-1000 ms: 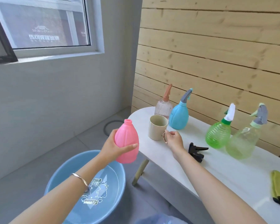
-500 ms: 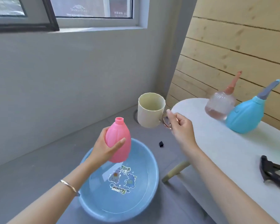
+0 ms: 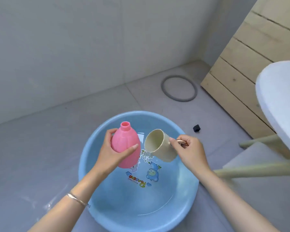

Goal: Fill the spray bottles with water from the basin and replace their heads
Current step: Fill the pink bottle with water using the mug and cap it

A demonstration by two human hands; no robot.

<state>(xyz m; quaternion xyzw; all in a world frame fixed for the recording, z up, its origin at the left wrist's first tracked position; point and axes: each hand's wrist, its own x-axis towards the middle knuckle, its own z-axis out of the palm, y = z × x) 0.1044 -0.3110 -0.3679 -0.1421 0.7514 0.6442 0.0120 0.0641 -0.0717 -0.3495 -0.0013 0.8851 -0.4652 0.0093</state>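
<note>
My left hand [image 3: 111, 152] grips a pink spray bottle [image 3: 125, 144] that has no head, its open neck pointing up. It hangs above a light blue basin [image 3: 97, 190] of water on the floor. My right hand [image 3: 189, 150] pinches the copper handle of a beige cup [image 3: 159, 146]. The cup is tipped on its side over the water, mouth facing left toward the bottle, and looks empty. Bottle and cup are close but apart. The other spray bottles and the black spray head are out of view.
The rounded end of the white table [image 3: 279, 96] and its wooden legs [image 3: 258, 169] stand at the right. A grey ring [image 3: 178, 88] and a small black cap [image 3: 196, 128] lie on the grey floor behind the basin. A wood-plank wall [image 3: 251, 64] rises at the right.
My right hand has carried the cup from the table down over the basin and tipped it sideways. My left hand has lowered the pink bottle over the water. The view has swung down and left.
</note>
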